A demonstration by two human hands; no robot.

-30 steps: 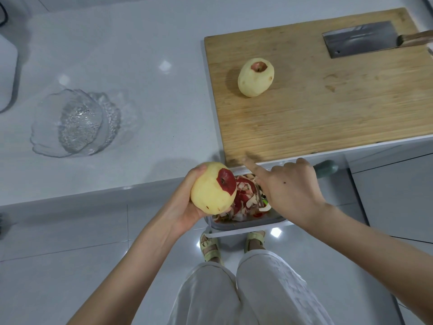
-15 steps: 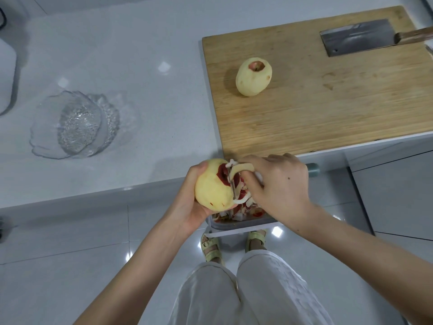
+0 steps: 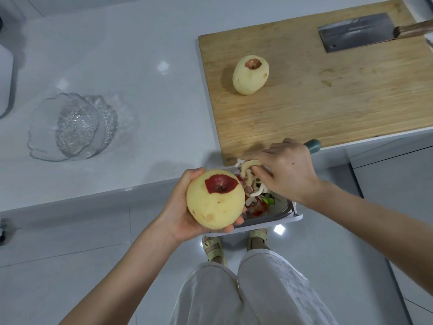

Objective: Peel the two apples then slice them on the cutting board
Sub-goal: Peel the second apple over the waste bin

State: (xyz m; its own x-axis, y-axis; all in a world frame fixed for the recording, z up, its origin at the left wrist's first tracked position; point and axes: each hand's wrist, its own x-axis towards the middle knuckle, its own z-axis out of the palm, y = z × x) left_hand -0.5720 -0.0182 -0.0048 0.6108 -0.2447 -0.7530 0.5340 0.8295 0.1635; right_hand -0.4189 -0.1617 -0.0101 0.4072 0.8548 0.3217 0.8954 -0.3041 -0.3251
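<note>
Standing at the near edge are white trousers (image 3: 257, 289) and pale sandals (image 3: 213, 249) on a glossy grey floor (image 3: 70, 266). Just beyond them the left hand (image 3: 178, 207) cups an apple (image 3: 215, 205) from below and from the left, thumb up on its far side and fingertips curled under its near side. The apple is held in the air in front of the counter edge. It is almost all bare, pale yellow flesh, with one red patch of skin (image 3: 221, 184) left round the stem hollow, which faces up.

To the right, a short way from the apple and not touching it, the right hand (image 3: 288, 172) is closed round a peeler (image 3: 312, 146). Only the peeler's teal handle end shows, sticking out past the far right of the hand. A pale curl of peel (image 3: 249, 166) hangs at the fingertips. Below both hands sits a white-rimmed bin (image 3: 269, 222) holding a heap of red and white peelings (image 3: 255, 195).

Farther off lies the white counter (image 3: 140, 90). A clear glass bowl (image 3: 72, 127) stands on its left part. On the right is the wooden cutting board (image 3: 328, 102), its near edge close to the counter's edge. A second apple (image 3: 250, 75), fully peeled apart from the stem hollow, rests on the board's left half. A cleaver (image 3: 356, 32) lies flat at the board's far right, its wooden handle pointing right.
</note>
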